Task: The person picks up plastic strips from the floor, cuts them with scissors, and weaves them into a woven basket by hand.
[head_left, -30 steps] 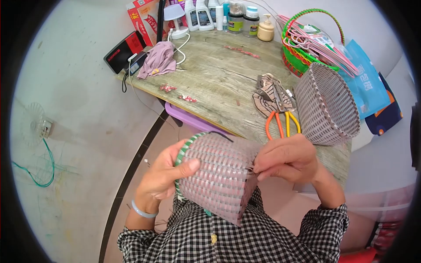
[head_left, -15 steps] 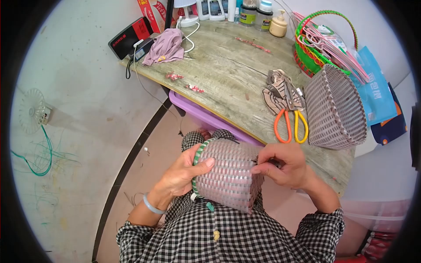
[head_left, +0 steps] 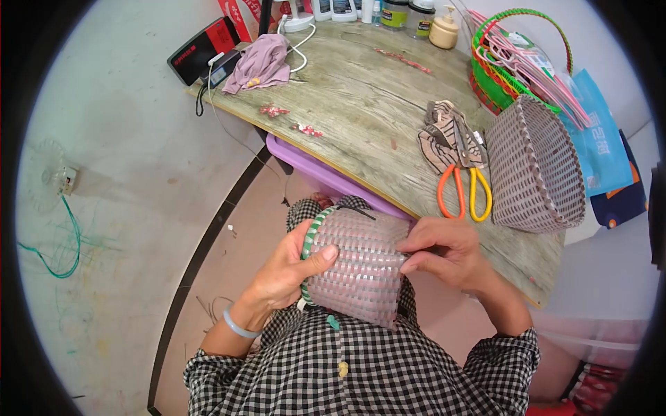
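A woven plastic basket (head_left: 357, 267) in pinkish grey strips lies sideways over my lap, its green-and-white edge facing left. My left hand (head_left: 291, 270) grips that edge, thumb pressed on the woven side and fingers hidden behind it. At the basket's right edge, my right hand (head_left: 447, 255) has thumb and forefinger brought close together at the strip ends. What sits between those fingertips is too small to make out. Scissors (head_left: 463, 187) with one orange and one yellow handle lie on the table by a striped cloth (head_left: 440, 139).
A second woven basket (head_left: 534, 170) stands at the table's right. Behind it, a green basket (head_left: 492, 83) holds pink strips, beside a blue bag (head_left: 600, 139). Further left on the wooden table (head_left: 361, 97) are a mauve cloth (head_left: 260, 62) and red-white scraps (head_left: 305, 130). A purple drawer (head_left: 326, 177) sits underneath.
My right hand's fingers have shifted slightly at the basket's right edge. The basket has turned a little, and a dark strip now shows on its upper side. The left hand keeps its grip.
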The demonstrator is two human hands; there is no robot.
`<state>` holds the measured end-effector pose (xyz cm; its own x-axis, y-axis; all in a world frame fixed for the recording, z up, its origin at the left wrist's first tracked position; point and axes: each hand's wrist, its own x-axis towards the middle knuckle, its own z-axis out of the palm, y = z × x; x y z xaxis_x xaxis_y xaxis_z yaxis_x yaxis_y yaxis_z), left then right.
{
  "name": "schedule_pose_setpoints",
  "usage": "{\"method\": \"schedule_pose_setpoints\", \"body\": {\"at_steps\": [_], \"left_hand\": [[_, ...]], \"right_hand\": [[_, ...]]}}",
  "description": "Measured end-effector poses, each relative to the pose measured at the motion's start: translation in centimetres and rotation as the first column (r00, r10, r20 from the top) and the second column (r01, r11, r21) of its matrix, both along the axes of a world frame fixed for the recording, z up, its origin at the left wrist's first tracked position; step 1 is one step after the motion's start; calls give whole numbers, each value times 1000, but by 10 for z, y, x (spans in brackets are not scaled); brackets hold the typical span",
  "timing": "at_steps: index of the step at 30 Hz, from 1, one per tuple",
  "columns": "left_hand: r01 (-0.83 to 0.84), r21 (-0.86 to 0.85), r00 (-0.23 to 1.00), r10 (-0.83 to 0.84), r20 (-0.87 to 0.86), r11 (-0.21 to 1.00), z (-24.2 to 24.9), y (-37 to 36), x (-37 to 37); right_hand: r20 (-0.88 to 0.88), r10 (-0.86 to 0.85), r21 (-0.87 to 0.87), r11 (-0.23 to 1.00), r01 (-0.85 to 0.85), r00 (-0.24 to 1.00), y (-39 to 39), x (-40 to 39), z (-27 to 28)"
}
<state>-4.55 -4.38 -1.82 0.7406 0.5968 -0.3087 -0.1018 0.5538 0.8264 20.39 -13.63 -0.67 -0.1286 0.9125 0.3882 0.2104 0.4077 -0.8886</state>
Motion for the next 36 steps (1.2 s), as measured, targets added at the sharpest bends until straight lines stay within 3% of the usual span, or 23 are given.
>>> {"method": "schedule_pose_setpoints", "body": {"at_steps": [9,12,15,18,24,27,33,36], "left_hand": [[-99,56,995,101,-25,993,1,-19,3],[-162,78,986,165,-35,984,-4,-24,6],[-183,86,982,186,-35,979,-2,-22,4],[-202,84,979,203,-4,976,-1,-20,1],[-189,143,982,190,9,971,2,-24,0],[-208,178,977,214,-14,962,4,-29,1],[-207,274,971,231,-58,939,8,-35,0],[-207,229,971,228,-69,951,5,-36,-1]], "right_hand": [[-91,-197,-6,980,197,976,-10,-16,-21],[-244,-225,-264,952,158,944,-15,-21,-30],[-556,-219,-428,902,-51,802,-15,-18,-25],[-644,-145,-317,944,-89,751,-14,-22,-23],[-645,-149,-282,958,-53,750,-18,-26,-35],[-575,-162,-205,977,51,802,-20,-32,-32],[-347,-257,-50,965,256,902,-22,-38,-37],[-61,-261,143,953,267,963,-19,-30,-34]]}}
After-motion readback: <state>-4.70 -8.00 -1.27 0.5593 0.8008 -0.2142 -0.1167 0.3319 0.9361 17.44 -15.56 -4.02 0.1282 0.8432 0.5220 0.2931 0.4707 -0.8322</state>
